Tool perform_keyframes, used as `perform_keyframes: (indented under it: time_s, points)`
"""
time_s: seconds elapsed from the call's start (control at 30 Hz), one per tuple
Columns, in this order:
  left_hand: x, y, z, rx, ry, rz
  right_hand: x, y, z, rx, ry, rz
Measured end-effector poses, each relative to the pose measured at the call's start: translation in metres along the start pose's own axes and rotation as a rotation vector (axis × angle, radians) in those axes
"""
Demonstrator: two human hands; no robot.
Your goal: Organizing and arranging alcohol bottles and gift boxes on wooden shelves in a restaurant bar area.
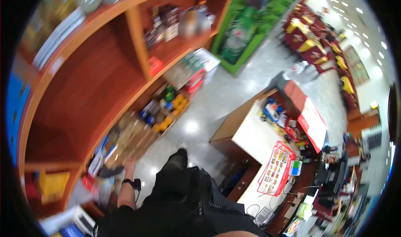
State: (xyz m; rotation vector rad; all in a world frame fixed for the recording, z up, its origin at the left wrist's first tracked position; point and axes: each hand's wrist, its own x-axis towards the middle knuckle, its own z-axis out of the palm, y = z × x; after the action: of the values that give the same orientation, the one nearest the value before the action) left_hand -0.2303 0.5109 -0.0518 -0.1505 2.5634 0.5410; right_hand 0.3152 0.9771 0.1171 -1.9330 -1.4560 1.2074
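Observation:
My left hand (129, 165) reaches out at the lower left, beside the low part of a wooden shelf. A black device on a strap (137, 184) is round that wrist. Just left of the fingers lies a dark, flat thing (110, 172); whether they touch it is unclear. A brown cardboard box (140, 141) stands right above the hand. The fingers are small and smeared, so their grip does not show. Only a strip of skin of my right arm (236, 234) appears at the lower edge, with the hand out of the picture.
The wooden shelf (137, 44) runs along the left, with crates of bottles (171, 111) on the floor under it. To the right stands a white-topped counter (250, 138) bearing a picture menu (275, 168) and a calculator (264, 215). Dining tables (307, 40) fill the far right.

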Motion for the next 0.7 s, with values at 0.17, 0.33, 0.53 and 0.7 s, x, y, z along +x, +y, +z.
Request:
perform_keyframes:
  time_s: [0.17, 0.33, 0.53, 0.7]
  points:
    - [0.077, 0.266, 0.084, -0.169, -0.293, 0.295, 0.004, -0.037, 0.035, 0.053, -0.004, -0.075]
    - [-0.027, 0.549, 0.03, 0.284, -0.477, 1.022, 0.049, -0.032, 0.068, 0.015, -0.104, -0.211]
    - [-0.055, 0.722, -0.067, -0.284, 0.23, 1.346, 0.149, -0.113, 0.101, -0.174, 0.081, -0.09]
    - [-0.031, 0.782, -0.104, 0.057, 0.708, 1.205, 0.25, -0.2, 0.107, -0.507, 0.146, -0.254]
